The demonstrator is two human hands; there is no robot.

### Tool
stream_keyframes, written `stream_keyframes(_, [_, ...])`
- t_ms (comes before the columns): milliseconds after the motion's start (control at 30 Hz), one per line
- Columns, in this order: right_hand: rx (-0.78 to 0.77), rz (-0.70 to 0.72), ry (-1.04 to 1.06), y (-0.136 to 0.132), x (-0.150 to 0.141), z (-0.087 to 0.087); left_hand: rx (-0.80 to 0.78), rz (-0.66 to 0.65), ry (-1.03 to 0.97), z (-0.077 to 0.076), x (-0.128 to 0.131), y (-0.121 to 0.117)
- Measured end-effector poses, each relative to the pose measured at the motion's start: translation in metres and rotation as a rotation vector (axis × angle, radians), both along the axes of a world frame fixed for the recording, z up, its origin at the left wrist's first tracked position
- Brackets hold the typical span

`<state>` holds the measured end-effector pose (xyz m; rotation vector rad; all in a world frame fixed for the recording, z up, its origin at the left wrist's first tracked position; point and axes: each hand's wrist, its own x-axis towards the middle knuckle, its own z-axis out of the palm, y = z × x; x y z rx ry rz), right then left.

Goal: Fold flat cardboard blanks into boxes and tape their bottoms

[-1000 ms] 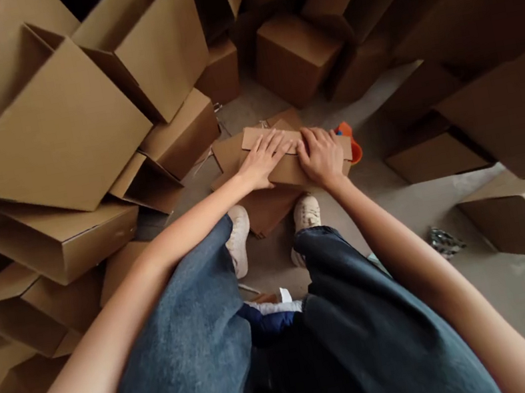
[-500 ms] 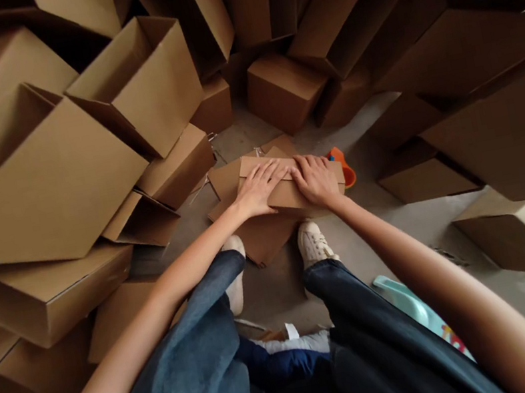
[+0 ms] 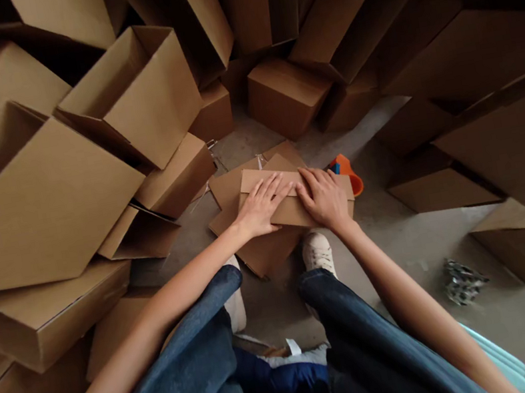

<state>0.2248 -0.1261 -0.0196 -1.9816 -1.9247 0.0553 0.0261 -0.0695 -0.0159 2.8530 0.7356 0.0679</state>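
Note:
Between my feet, a small cardboard box (image 3: 295,211) lies on top of other flat cardboard pieces (image 3: 266,250). My left hand (image 3: 264,204) rests flat on the box's upper side with its fingers spread. Beside it, my right hand (image 3: 324,196) lies over the right part of the same box, its fingers bent over the far edge and the thumb apart. The two hands nearly meet at the middle of the box. An orange tape dispenser (image 3: 350,175) sits on the floor just past the box's right end, partly hidden by it.
Open cardboard boxes (image 3: 151,101) are piled high on the left. More boxes (image 3: 290,93) stand ahead, and others (image 3: 506,140) on the right. Crumpled patterned material (image 3: 463,281) lies on the floor at right, near a light-blue plastic object (image 3: 498,355). My shoes (image 3: 317,253) flank the cardboard.
The view has shifted slightly, bringing the crumpled material on the right into sight. My right hand has bent its fingers a little more over the box; my left hand stays flat on it.

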Motion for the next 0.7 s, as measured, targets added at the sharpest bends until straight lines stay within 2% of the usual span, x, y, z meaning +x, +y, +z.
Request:
stream_keyframes(400, [-0.010,-0.025,0.024,-0.019,-0.007,0.006,0.000,-0.034,-0.007,0.000,-0.007,-0.015])
stream_keyframes(700, [-0.030,-0.018,-0.010,-0.016,-0.006,0.005,-0.010,-0.041,-0.015,-0.001,-0.008,-0.011])
